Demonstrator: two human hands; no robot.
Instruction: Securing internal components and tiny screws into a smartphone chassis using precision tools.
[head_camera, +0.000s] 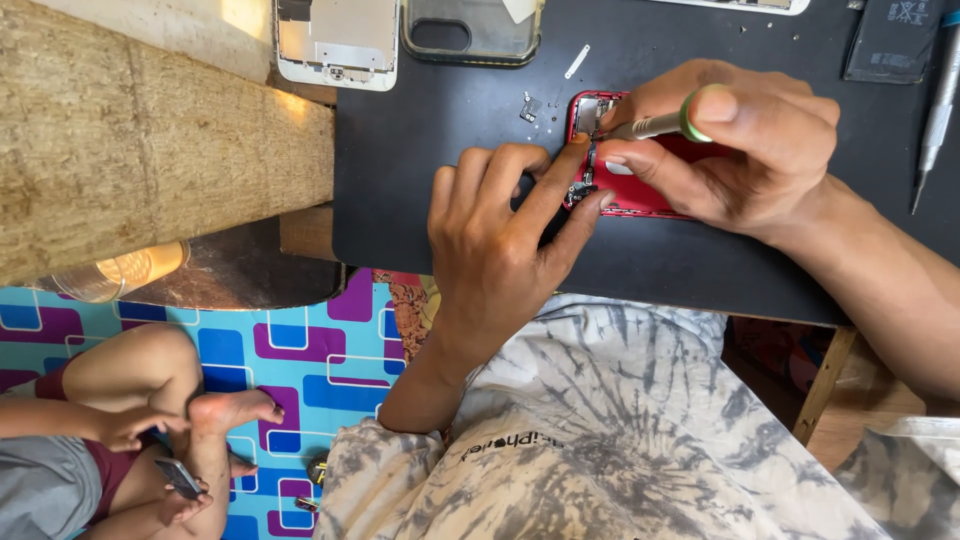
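Observation:
An opened red phone body (650, 195) lies on a black work mat (430, 130), mostly covered by my hands. My right hand (740, 150) grips a small silver screwdriver with a green cap (655, 125), its tip pointing left into the phone's upper corner. My left hand (500, 240) rests on the mat beside the phone, with thumb and fingertips pinching a small dark flex part (580, 190) at the phone's edge. A tiny metal bracket (530, 106) and a thin white strip (577, 62) lie loose on the mat just left of the phone.
At the mat's far edge lie a bare white phone frame (335, 45), a clear phone case (470, 30), a black battery (893, 40) and a silver tool (935, 115). A wooden beam (150, 140) runs on the left. Another person sits on a patterned floor (300, 350) holding a phone (178, 477).

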